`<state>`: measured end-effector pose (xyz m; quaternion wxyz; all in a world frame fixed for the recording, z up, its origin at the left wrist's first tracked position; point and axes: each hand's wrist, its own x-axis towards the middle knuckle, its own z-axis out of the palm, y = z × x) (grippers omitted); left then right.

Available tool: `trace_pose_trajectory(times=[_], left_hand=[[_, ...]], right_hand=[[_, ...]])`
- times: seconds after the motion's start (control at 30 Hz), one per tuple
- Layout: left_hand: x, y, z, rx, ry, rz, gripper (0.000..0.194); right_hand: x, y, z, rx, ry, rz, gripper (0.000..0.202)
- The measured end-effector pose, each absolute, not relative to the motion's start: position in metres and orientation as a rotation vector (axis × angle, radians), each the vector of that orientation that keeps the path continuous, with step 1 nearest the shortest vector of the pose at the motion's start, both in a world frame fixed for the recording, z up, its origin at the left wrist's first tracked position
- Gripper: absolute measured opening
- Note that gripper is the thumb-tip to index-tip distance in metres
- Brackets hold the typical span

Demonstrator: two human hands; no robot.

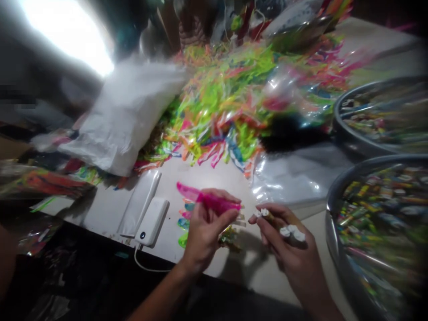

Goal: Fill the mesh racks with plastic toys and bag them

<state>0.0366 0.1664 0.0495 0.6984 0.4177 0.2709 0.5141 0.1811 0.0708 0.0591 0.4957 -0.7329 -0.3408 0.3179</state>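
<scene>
My left hand (207, 227) is closed round a bright pink plastic piece (190, 192), whose pointed end sticks out to the left. To its right, my right hand (287, 240) holds several small white-ended rolls (292, 232), some between thumb and fingertips and some in the palm. The two hands are a short gap apart above the table (214, 178). Beneath and beside my left hand lie small coloured pieces (183, 223), partly hidden by it. A big heap of neon strips (217, 98) spreads behind the hands.
Two round tubs (329, 214) of small colourful items stand at the right. A white power bank (154, 220) with a cable lies left, beside a clear packet (138, 205). A white bag (123, 116) stands behind them. Clear plastic bags (287, 178) lie behind my right hand.
</scene>
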Motion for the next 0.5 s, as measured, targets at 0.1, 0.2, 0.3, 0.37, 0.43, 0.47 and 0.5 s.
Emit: trace_pose_trajectory(times=[0.1,0.2,0.3,0.37,0.43,0.47,0.5], left_hand=[[0.038,0.135,0.051,0.885,0.559,1.286,0.026],[0.040,0.127,0.046,0.896,0.538,1.373,0.029],[0.038,0.127,0.041,0.945,0.535,1.425,0.033],[0.037,0.128,0.038,0.968,0.549,1.436,0.034],[0.035,0.127,0.036,0.969,0.554,1.436,0.033],[0.035,0.126,0.034,0.967,0.557,1.438,0.032],[0.035,0.125,0.033,0.970,0.566,1.442,0.031]], right_hand=[[0.176,0.077,0.085,-1.738,-0.879,0.848,0.044],[0.173,0.077,0.094,-1.685,-0.981,0.808,0.032],[0.171,0.074,0.093,-1.681,-1.080,0.777,0.024],[0.170,0.072,0.090,-1.692,-1.159,0.743,0.022],[0.170,0.069,0.088,-1.713,-1.217,0.715,0.020],[0.170,0.068,0.087,-1.720,-1.237,0.708,0.020],[0.170,0.067,0.087,-1.722,-1.252,0.701,0.020]])
